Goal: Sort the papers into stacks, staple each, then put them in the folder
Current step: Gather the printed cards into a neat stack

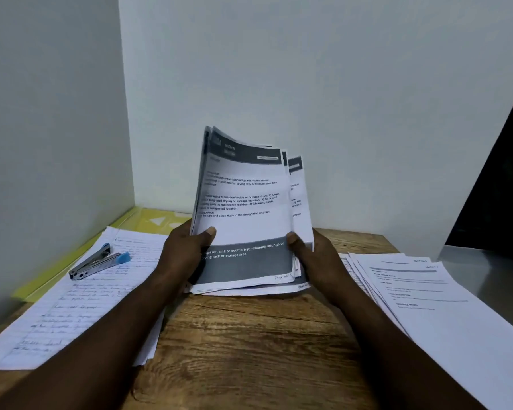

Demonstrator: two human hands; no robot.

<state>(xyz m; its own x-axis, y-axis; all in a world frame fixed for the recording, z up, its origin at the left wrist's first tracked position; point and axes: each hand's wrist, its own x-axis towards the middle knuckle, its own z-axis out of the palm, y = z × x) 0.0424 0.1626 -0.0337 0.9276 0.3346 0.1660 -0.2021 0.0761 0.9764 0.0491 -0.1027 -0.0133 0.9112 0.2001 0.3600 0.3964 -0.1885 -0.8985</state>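
Two hands hold one bundle of printed papers (246,202) upright at the middle of the wooden table (249,335), the left hand (184,255) and right hand (317,258) each gripping a side edge with the thumb on the front sheet. Left lies one handwritten stack (71,306) bearing one stapler (100,261), with one yellow folder (51,276) at its far-left side. Right lies one fanned printed stack (427,291).
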